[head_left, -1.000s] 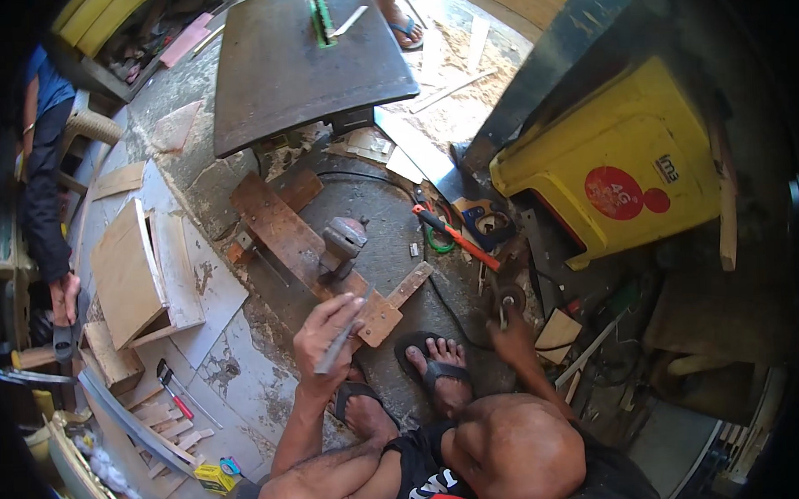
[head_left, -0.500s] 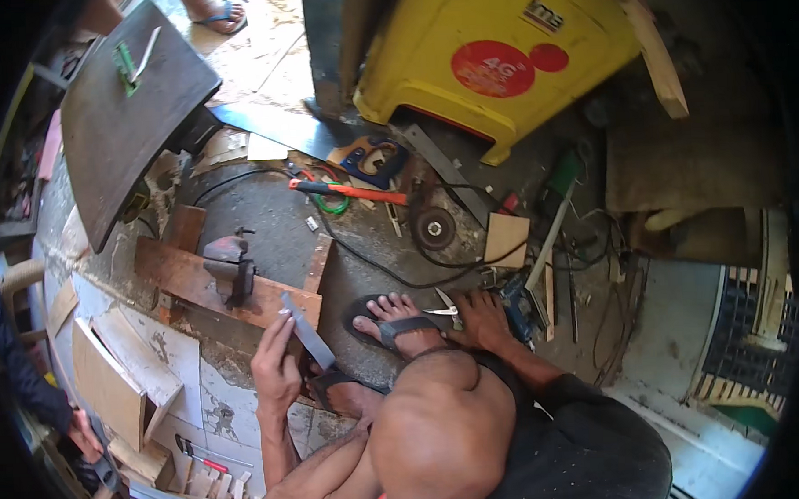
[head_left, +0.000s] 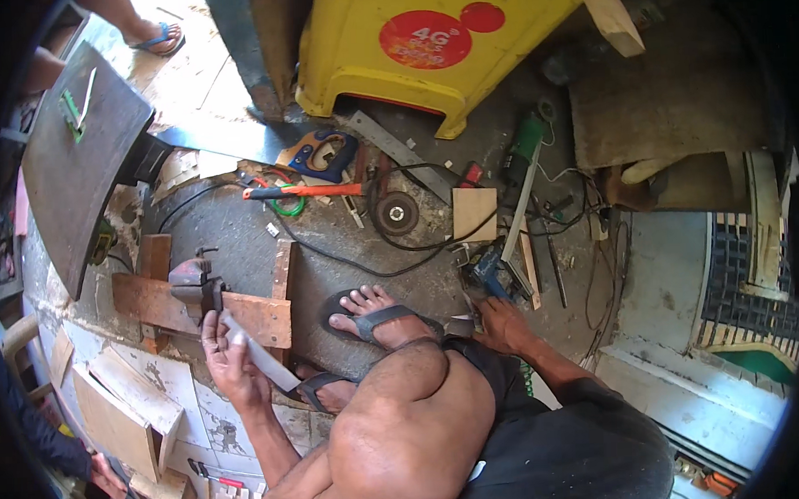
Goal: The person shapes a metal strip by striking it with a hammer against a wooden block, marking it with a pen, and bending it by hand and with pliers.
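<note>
1. The biggest thing is a yellow plastic stool (head_left: 367,83) on the far side. It has round red patches on it.
2. A dark table (head_left: 97,163) is at the far left. A thin pale stick lies on top, by a green slot.
3. A low wooden stand (head_left: 261,316) is at the left, near me.
4. A hand saw (head_left: 321,155) lies on the far part of the floor. Its handle is blue and tan, and its shiny blade points left.
5. A long orange and black handle (head_left: 301,191) lies just to the near side of the saw.
6. My flat gray metal strip (head_left: 267,364) is at the near left, beside the wooden stand. It slants, with its low end toward my foot (head_left: 384,316) side. My left fingers (head_left: 214,337) are pinched around its top end.
7. My right fingers (head_left: 492,315) are at the near right, down by a blue tool (head_left: 488,273). I cannot tell if they are gripping anything.
8. A metal vise (head_left: 192,283) sits on the wooden stand, just past my left fingers.
9. A square of pale wood (head_left: 475,210) lies farther off than the blue tool.
10. A round gray disc (head_left: 396,213) is left of that square.
</note>
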Available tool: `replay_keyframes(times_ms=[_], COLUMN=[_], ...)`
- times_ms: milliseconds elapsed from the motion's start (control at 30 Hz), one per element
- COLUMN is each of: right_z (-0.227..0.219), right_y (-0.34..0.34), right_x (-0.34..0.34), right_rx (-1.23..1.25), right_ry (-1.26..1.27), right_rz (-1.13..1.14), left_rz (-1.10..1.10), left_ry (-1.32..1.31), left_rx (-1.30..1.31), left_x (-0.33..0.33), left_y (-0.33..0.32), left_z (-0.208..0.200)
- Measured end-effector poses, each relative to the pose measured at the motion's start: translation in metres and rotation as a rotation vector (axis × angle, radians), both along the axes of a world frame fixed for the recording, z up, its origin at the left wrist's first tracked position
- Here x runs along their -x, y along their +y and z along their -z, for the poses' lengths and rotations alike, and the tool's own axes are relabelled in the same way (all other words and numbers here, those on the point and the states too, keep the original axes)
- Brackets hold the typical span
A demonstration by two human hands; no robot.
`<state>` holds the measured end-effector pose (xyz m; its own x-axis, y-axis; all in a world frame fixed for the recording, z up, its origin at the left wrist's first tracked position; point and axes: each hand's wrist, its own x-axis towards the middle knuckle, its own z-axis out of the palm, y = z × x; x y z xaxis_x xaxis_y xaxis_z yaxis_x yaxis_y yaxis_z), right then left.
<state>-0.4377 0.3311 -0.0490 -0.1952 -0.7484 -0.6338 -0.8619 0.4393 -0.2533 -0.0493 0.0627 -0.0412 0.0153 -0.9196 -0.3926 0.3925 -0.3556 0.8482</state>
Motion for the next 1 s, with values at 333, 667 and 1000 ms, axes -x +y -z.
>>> replay_keyframes(times_ms=[333,667,1000], right_z=[0.026,0.030,0.043], right_y=[0.111,0.003,-0.124], right_x=[-0.024,0.079,0.140], right_rx=[0.191,0.547,0.165], right_ry=[0.049,0.304,0.509], right_rz=[0.281,0.552,0.268], left_rz=[0.104,0.117,0.062], left_ry=[0.628,0.343,0.183], left_rx=[-0.370,-0.380,-0.318], left_x=[-0.018,0.005,0.011], left_y=[0.003,0.011,0.004], left_z=[0.013,0.006,-0.005])
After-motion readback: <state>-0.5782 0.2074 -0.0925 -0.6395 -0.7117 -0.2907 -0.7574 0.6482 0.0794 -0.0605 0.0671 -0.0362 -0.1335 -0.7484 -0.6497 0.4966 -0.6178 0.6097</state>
